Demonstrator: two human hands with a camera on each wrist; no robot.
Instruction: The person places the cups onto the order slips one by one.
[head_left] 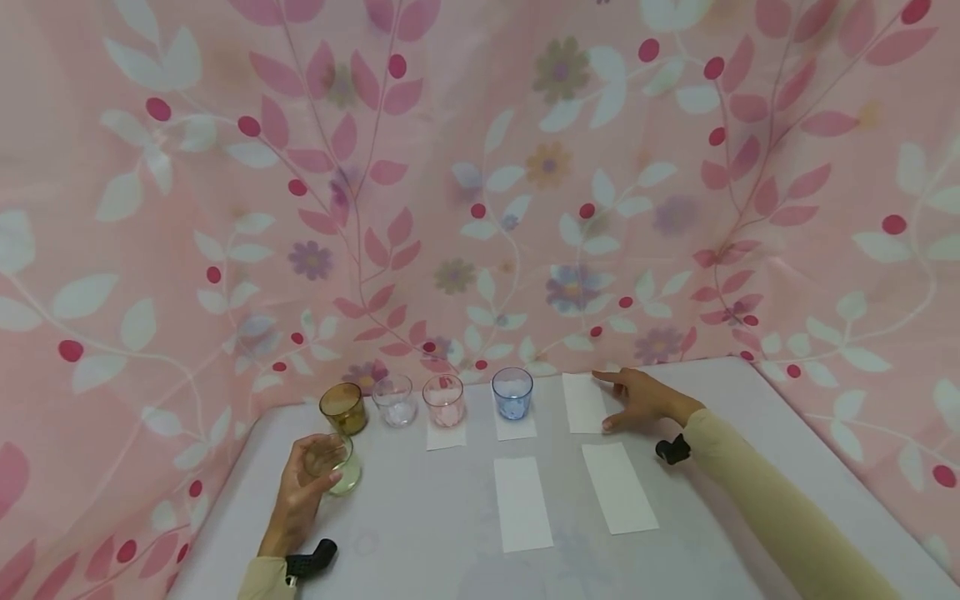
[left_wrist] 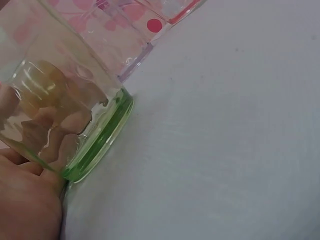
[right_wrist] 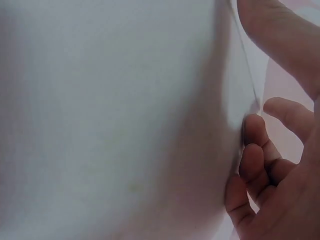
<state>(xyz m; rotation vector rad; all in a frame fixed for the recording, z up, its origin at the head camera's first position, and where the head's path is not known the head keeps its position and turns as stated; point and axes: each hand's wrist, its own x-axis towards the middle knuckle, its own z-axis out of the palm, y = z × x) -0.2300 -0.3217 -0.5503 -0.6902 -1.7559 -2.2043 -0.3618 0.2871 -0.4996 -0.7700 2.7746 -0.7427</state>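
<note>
My left hand (head_left: pixel 294 492) grips a clear glass with a green base (head_left: pixel 345 473), its fingers wrapped round the side. The left wrist view shows that glass (left_wrist: pixel 102 135) tilted, its thick green bottom close over the tabletop. At the back right, my right hand (head_left: pixel 637 398) lies with thumb and forefinger spread along the right edge of a white paper card (head_left: pixel 582 404). Fingertips (right_wrist: pixel 253 156) rest right at the table beside the card's edge in the right wrist view.
An amber glass (head_left: pixel 343 410), a clear glass (head_left: pixel 394 403), a pink glass (head_left: pixel 444 403) and a blue glass (head_left: pixel 513 396) stand along the back. The pink and blue ones overlap white cards. Two more cards (head_left: pixel 522 505) (head_left: pixel 619 488) lie nearer. A floral curtain (head_left: pixel 480 167) hangs behind the table.
</note>
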